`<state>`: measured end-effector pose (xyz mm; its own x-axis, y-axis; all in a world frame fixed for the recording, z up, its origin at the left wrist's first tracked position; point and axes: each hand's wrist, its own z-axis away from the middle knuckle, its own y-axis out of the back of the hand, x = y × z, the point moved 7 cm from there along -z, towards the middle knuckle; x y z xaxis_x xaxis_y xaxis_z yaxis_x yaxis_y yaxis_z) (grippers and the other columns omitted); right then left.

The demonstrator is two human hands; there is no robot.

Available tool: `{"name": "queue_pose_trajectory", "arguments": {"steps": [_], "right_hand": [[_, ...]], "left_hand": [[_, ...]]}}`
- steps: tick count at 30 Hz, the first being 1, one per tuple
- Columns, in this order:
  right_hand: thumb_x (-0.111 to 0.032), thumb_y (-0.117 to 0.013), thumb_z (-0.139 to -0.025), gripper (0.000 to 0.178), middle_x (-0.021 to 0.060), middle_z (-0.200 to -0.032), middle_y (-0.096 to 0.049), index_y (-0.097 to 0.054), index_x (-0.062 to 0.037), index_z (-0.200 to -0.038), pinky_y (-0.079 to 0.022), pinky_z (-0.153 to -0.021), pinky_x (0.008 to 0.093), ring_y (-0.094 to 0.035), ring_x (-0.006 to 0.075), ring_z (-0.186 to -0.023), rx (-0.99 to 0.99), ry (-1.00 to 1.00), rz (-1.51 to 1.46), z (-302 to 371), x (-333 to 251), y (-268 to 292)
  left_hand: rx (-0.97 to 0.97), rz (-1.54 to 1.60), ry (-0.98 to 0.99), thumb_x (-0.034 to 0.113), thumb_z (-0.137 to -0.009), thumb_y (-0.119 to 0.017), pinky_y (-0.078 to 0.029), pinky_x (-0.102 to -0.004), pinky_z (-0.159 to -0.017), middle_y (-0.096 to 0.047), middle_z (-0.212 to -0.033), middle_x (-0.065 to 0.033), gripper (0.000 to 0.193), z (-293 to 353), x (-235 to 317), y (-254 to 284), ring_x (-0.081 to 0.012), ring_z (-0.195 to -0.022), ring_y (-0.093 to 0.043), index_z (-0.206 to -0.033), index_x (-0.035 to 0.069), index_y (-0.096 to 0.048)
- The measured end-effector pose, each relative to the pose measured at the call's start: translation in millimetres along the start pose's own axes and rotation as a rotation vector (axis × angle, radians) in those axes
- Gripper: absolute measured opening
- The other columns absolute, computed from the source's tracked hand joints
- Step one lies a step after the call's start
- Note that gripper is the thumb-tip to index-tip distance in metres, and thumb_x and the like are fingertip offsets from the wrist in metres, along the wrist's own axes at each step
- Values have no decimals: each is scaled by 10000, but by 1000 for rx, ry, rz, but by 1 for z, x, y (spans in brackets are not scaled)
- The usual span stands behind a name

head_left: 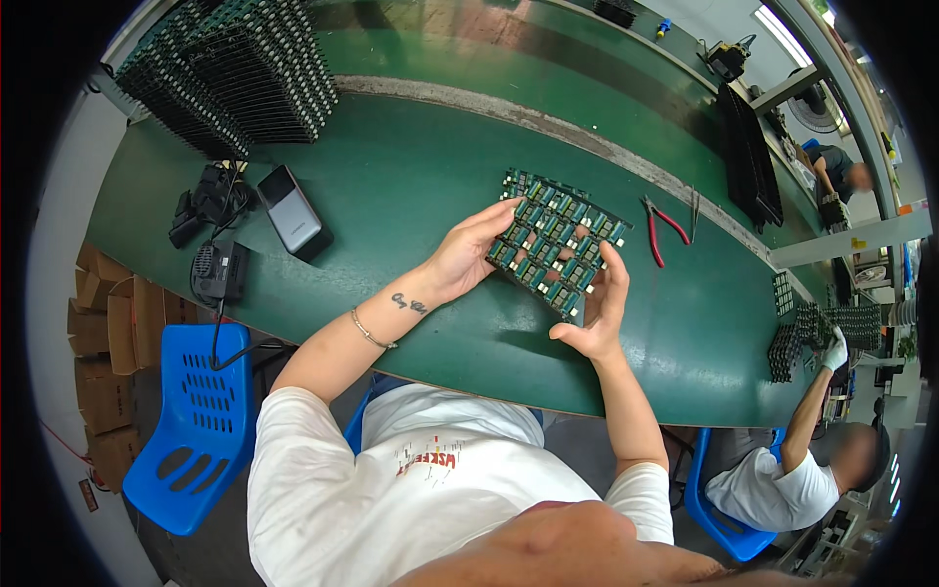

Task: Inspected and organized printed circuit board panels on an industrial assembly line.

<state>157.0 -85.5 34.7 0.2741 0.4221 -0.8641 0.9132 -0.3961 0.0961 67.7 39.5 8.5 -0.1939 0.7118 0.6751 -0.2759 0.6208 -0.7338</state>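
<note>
A green circuit board panel (558, 235) with rows of small components and pale connectors is held tilted above the bench, in front of my body. My left hand (468, 252) grips its left edge, thumb along the upper side. At the lower right edge, my right hand (604, 308) supports the panel with its fingers, while its thumb sticks out clear of the board. Skin shows through gaps in the panel, so some fingers lie underneath, mostly hidden. Red-handled cutters (657, 233) and tweezers (694, 215) lie on the bench to the right of the panel.
The green bench (411, 166) holds a tall stack of boards (235, 73), a power bank (291, 213) and black adapters with cables (220, 210) on the left. A blue chair (196, 421) stands at left. At right, a co-worker (782, 479) with a gloved hand reaches toward boards (851, 323).
</note>
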Motion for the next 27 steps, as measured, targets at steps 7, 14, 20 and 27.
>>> {"name": "queue_pose_trajectory", "arguments": {"steps": [7, 14, 20, 27], "right_hand": [[-325, -897, -507, 979, 138, -1280, -393, -365, -63, -1287, -459, -923, 380, -508, 272, -1116, 72, 16, 72, 2, 3, 9], [-294, -901, -503, 962, 133, -1256, -398, -370, -62, -1271, -511, -867, 375, -533, 277, -1072, 59, 105, 134, -6, -3, 6], [-290, -902, -502, 952, 141, -1229, -422, -378, -69, -1265, -535, -828, 368, -544, 280, -1051, 58, 125, 152, -5, -2, 5], [-314, -902, -496, 938, 143, -1203, -445, -403, -75, -1253, -539, -796, 358, -547, 279, -1030, 42, 139, 193, -4, -1, 3]], "left_hand": [[114, -61, 8, 213, -974, -361, -462, -306, -919, -562, -1205, -112, 414, 2, 1, 10, -171, -1054, -574, -1353, 47, -367], [238, -525, -371, 252, -974, -382, -432, -285, -867, -600, -1059, -100, 417, 8, 39, 14, -150, -919, -559, -1331, 36, -392], [132, -695, -422, 281, -977, -381, -418, -277, -829, -610, -990, -95, 427, 14, 42, -5, -144, -857, -541, -1330, 42, -394], [62, -777, -284, 306, -979, -375, -419, -287, -798, -613, -1019, -118, 449, 16, 33, -12, -156, -837, -556, -1361, 71, -364]]}}
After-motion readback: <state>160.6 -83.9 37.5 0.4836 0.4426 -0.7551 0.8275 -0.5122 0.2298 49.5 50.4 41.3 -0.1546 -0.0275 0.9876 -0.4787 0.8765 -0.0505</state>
